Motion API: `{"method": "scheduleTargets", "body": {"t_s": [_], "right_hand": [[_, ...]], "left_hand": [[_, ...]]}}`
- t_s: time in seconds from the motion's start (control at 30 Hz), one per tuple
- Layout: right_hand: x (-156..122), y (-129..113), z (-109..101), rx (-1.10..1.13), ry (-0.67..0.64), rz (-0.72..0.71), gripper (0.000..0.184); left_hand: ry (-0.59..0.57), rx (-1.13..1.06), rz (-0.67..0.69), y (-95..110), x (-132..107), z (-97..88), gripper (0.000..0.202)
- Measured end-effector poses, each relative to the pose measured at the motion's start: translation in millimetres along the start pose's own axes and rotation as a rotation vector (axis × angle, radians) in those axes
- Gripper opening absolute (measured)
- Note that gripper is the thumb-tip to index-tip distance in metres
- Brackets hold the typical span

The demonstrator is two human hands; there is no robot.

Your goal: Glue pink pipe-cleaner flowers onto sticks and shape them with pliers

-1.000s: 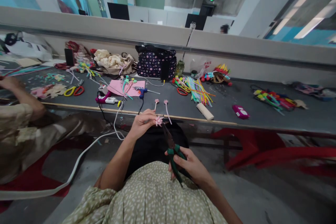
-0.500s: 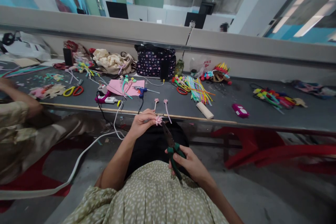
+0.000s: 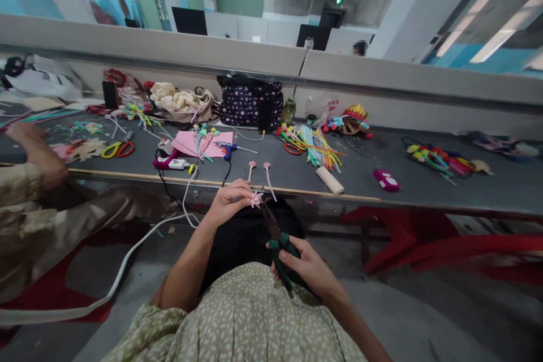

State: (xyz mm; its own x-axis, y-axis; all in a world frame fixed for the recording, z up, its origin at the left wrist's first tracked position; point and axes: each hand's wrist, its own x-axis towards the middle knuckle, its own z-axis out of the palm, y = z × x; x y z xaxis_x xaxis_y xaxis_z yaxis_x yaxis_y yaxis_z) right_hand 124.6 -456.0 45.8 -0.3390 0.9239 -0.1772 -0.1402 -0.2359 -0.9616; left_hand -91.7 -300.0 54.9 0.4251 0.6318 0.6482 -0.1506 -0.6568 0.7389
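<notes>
Between the thumb and fingers of my left hand (image 3: pixel 230 202) is a small pink flower (image 3: pixel 257 199) with pointed petals. My right hand (image 3: pixel 306 264) is wrapped around the green handles of long-nose pliers (image 3: pixel 275 237). The dark jaws of the pliers point up and left, and their tips are close beside the flower; whether they touch it I cannot tell. Just beyond my hands, near the table's front edge, lie a pink flower on a pale stem (image 3: pixel 251 166) and another on a lilac stem (image 3: pixel 269 176).
A blue glue gun (image 3: pixel 229 151) rests by pink sheets (image 3: pixel 190 141). Scissors (image 3: pixel 119 149), coloured pipe cleaners (image 3: pixel 316 147), a beige roll (image 3: pixel 330 180) and a magenta box (image 3: pixel 386 180) lie along the table (image 3: pixel 365 172). A white cable (image 3: pixel 139 246) hangs at left, near another person's arm (image 3: pixel 40 153).
My hands hold nearly the same pose, with the pliers still close to the flower. At the left, the other person's hand has moved up and right over the table.
</notes>
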Motion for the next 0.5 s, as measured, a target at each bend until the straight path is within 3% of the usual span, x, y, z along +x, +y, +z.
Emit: {"method": "scheduleTargets", "body": {"t_s": [0.2, 0.5], "right_hand": [[-2.0, 1.0, 0.1, 0.004, 0.02, 0.045, 0.052], [1.9, 5.8, 6.1, -0.013, 0.067, -0.001, 0.05]], "left_hand": [[0.022, 0.008, 0.009, 0.0, 0.3, 1.1, 0.01], [0.055, 0.002, 0.019, -1.5, 0.8, 3.4, 0.011]]}}
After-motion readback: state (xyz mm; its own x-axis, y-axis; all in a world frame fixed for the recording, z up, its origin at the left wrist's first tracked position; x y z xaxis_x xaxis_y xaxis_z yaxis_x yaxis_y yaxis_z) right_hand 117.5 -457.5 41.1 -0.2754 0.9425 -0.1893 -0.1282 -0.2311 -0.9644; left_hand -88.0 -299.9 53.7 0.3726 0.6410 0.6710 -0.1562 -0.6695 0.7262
